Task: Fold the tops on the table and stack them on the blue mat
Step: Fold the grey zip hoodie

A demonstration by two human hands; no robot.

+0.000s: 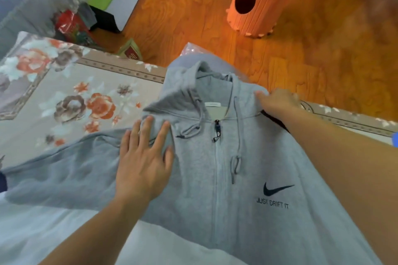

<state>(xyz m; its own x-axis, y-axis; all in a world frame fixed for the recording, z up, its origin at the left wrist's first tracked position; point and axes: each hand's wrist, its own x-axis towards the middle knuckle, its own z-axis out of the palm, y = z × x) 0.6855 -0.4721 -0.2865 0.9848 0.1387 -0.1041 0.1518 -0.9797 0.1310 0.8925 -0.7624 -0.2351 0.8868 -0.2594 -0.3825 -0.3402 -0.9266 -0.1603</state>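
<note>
Head view shows a grey zip hoodie (215, 178) lying face up on the floral-covered surface (64, 97). Left hand (144, 161) lies spread flat on its chest; right hand (277, 101) rests on the far shoulder, grip unclear. It looks thick, soft and floppy, best taken at shoulders and hem.

An orange slatted bin (261, 4) stands on the wooden floor (193, 17).
</note>
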